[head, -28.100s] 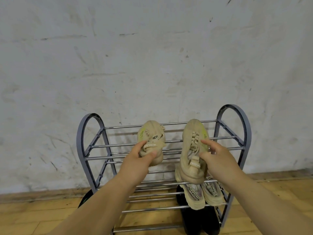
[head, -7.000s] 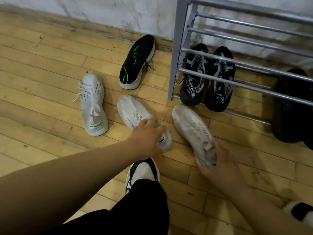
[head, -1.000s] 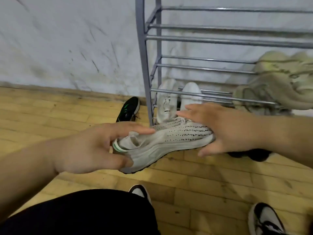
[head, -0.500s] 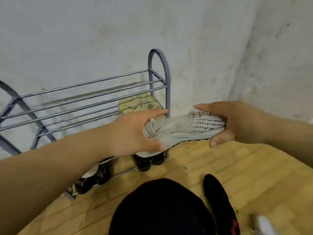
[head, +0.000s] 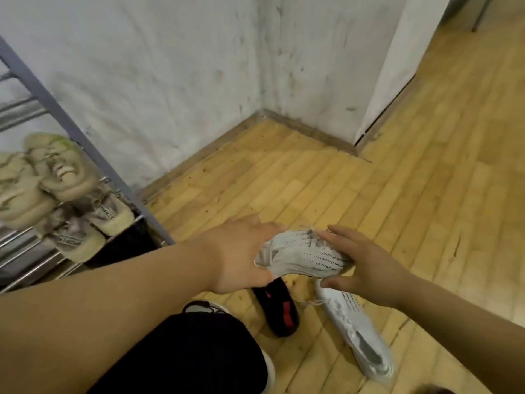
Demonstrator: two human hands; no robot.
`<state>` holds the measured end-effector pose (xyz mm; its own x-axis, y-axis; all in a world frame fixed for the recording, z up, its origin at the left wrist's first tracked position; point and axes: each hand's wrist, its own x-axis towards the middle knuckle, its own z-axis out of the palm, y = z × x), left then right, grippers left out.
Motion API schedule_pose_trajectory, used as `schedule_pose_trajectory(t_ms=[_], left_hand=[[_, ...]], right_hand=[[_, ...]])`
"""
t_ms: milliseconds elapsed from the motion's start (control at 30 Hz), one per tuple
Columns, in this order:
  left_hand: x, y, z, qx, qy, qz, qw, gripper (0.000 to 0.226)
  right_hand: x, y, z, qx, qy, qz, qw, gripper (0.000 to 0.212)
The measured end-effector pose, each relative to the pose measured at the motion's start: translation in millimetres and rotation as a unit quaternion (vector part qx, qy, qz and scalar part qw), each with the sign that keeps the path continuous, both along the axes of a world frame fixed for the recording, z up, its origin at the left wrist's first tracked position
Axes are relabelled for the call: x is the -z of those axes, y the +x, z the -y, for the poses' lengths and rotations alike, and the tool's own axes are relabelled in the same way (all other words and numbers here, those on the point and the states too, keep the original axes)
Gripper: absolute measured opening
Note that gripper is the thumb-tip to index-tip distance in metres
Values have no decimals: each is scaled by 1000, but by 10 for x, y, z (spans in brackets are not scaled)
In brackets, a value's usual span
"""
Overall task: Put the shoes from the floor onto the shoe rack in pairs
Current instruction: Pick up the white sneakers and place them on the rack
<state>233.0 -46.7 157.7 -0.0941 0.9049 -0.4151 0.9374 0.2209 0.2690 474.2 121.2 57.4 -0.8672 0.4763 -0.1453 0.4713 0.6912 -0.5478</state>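
Observation:
A white knit sneaker with black dashes (head: 305,255) is held in the air above the floor. My left hand (head: 241,257) grips its heel opening, and my right hand (head: 366,265) holds its toe end. On the wooden floor right below lie a matching white sneaker (head: 358,334) and a black sneaker with red marks (head: 279,305). The grey metal shoe rack (head: 93,155) stands at the left edge against the wall. It carries beige sneakers (head: 56,172) on one shelf and beige striped sneakers (head: 108,214) on the shelf below.
My knee in black trousers (head: 199,345) fills the lower middle, with my own worn shoe (head: 204,307) peeking out beside it. A wall corner (head: 261,81) stands behind. The wooden floor (head: 426,166) runs off to the right past a white door frame (head: 389,66).
The view has swung right and down, away from the rack to the floor at its right end. Both hands still hold the white sneaker, now lower, over two shoes on the floor.

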Motion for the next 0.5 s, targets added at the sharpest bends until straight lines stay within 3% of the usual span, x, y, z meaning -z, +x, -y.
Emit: schedule_pose_trajectory(t_ms=[133,233,333,400,500], left_hand=[[167,-142,-82,15,-10,-52,998,88],[297,-295,-117,9,-33,-71,997,86],[404,-361,-169,-4,-76,-86,993,86],[448,-366,-181,-19,-95,-79,992,89],[488,-361,-185,-25,-101,-72,992,89]], right_hand=[[784,161,2,118,-48,4,992,112],[1446,254,48,177,-92,121,972,122],[1920,384,238,178,-112,245,946,105],[2042,435,356,187,-83,250,946,88],[2054,378,369,214,-55,236,946,88]])
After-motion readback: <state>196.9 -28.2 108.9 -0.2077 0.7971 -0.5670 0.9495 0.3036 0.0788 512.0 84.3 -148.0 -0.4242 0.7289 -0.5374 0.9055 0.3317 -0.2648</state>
